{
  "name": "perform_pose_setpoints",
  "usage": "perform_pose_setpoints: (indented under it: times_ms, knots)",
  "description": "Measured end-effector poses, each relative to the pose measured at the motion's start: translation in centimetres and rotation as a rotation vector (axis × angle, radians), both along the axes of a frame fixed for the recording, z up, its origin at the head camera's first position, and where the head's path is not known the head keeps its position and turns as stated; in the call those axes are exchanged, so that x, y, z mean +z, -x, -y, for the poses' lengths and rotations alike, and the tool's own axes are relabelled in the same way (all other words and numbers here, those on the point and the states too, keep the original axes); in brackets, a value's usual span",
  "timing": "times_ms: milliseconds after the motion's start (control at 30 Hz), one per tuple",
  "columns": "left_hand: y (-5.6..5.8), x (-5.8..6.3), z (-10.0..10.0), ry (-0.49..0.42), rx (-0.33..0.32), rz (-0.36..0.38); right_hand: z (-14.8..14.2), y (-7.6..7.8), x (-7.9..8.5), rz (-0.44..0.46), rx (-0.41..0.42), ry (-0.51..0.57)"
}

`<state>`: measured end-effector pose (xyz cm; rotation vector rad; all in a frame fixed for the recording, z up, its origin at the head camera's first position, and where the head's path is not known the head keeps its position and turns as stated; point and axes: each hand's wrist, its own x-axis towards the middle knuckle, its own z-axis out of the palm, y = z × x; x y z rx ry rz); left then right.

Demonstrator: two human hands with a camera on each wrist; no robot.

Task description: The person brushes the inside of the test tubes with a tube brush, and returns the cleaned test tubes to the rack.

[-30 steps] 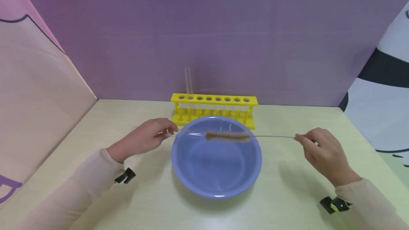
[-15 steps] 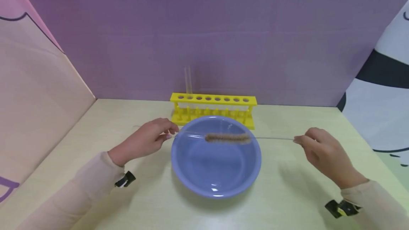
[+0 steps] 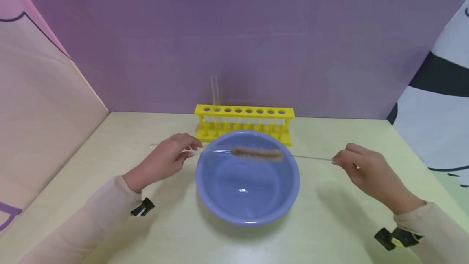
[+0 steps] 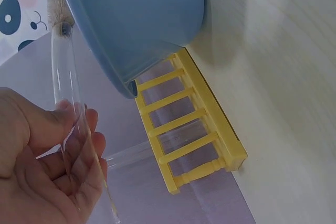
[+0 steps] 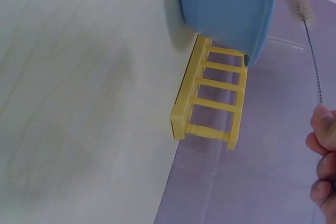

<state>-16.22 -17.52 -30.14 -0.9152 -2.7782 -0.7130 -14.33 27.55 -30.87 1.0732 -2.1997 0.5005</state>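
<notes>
My left hand (image 3: 165, 158) grips a clear glass test tube (image 4: 65, 69) between thumb and fingers, held nearly level above the basin's left rim. A test tube brush (image 3: 258, 154) with light brown bristles spans the blue basin (image 3: 247, 218). The brush tip sits at the tube's mouth; in the left wrist view most bristles lie outside the glass. At the right, my right hand (image 3: 373, 174) pinches the end of the brush's twisted wire handle (image 5: 314, 64). Both hands are raised over the table, one on either side of the basin.
Behind the basin stands a yellow test tube rack (image 3: 244, 111), its front base partly hidden by the rim. One clear test tube (image 3: 215, 91) stands upright in the rack's left part. A purple wall (image 3: 249, 44) closes off the back of the table.
My right hand has moved slightly left and the brush with it, its handle now sloping a little down to the right. The left hand and tube have shifted only slightly.
</notes>
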Motion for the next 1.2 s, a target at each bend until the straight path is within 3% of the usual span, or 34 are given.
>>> perform_pose_setpoints:
  times_ms: [267,800,1000,1200]
  knots:
    - [0.0,0.0,0.0,-0.033,0.024,-0.045,0.3,0.1,0.8,0.098,0.003,-0.023]
    - [-0.1,-0.6,-0.1,-0.034,-0.006,-0.144,0.0,1.0,1.7,0.237,0.056,-0.078]
    - [-0.3,-0.7,-0.4,-0.023,-0.025,-0.201,0.4,1.1,2.0,0.366,0.032,-0.055]
    - [-0.2,-0.6,-0.6,-0.058,-0.010,-0.243,0.4,1.0,2.4,0.601,0.015,-0.051]
